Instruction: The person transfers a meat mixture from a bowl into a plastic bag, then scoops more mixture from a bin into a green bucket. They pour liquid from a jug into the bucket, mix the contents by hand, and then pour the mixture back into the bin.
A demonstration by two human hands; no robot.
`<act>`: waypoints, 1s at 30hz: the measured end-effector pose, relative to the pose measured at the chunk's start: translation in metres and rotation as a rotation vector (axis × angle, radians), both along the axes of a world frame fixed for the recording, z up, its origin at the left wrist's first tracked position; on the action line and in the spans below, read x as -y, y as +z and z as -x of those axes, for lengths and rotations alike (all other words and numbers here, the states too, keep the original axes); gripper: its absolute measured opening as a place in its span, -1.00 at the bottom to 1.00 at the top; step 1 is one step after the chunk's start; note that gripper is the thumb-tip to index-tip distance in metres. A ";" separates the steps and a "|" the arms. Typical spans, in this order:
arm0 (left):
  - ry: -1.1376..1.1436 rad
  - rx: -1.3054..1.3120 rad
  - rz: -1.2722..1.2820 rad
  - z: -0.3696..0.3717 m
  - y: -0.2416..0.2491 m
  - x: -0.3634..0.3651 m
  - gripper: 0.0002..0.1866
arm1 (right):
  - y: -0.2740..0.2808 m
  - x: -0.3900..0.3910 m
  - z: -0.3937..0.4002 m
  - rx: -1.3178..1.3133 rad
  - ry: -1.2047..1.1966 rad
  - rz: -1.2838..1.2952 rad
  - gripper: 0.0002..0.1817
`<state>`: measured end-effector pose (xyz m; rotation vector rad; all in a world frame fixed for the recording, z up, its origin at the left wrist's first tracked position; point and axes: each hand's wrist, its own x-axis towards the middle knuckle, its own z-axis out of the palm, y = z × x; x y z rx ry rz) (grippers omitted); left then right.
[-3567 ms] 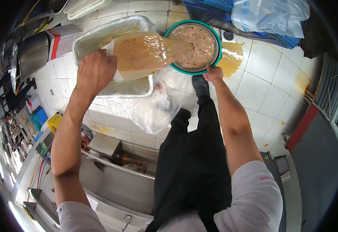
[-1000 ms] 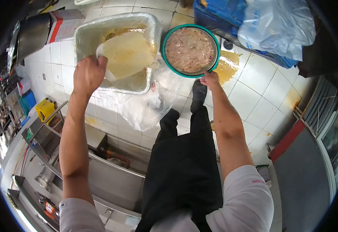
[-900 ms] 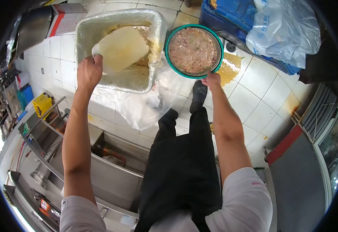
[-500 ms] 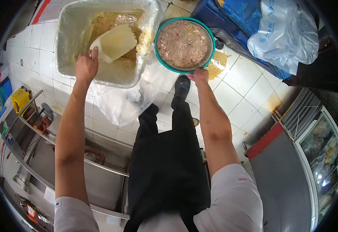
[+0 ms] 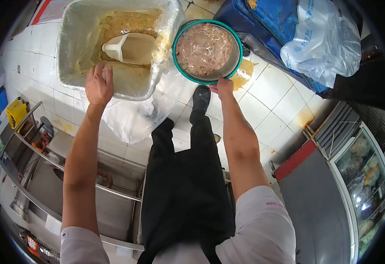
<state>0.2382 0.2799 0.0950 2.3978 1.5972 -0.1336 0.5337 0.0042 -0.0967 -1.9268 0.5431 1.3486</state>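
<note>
A white plastic scoop (image 5: 133, 47) lies inside the plastic-lined tub (image 5: 61, 57), resting on a brownish, wet mixture (image 5: 126, 23). Just below the scoop's handle, my left hand (image 5: 99, 84) is over the near rim of the tub, fingers apart and holding nothing. My right hand (image 5: 222, 87) grips the near rim of a green-edged basin (image 5: 175, 60). That basin is filled with a pinkish, ground-meat-like mixture (image 5: 206, 48) and sits just right of the tub.
A blue container (image 5: 241, 17) with a plastic bag (image 5: 320, 42) on it stands at upper right. Yellowish liquid (image 5: 244, 72) is spilled on the tiled floor (image 5: 267, 99). Clear plastic sheeting (image 5: 135, 114) hangs below the tub. Metal rails (image 5: 47, 154) run at left; a glass-doored fridge (image 5: 362, 176) is at right.
My left hand has let go of the scoop and drawn back towards the tub's near rim. The scoop now lies in the tub. My right hand keeps hold of the basin's rim.
</note>
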 end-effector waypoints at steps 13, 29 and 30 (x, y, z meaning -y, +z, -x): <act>-0.030 -0.036 0.038 0.003 -0.010 -0.004 -0.66 | 0.004 -0.002 0.009 -0.070 -0.035 0.011 -0.54; 0.018 -0.009 0.070 0.006 -0.007 -0.008 -0.66 | -0.003 -0.012 0.016 -0.067 -0.175 0.100 -0.58; 0.023 -0.010 0.078 0.006 -0.008 -0.008 -0.66 | -0.002 -0.014 0.025 -0.056 -0.215 0.055 -0.57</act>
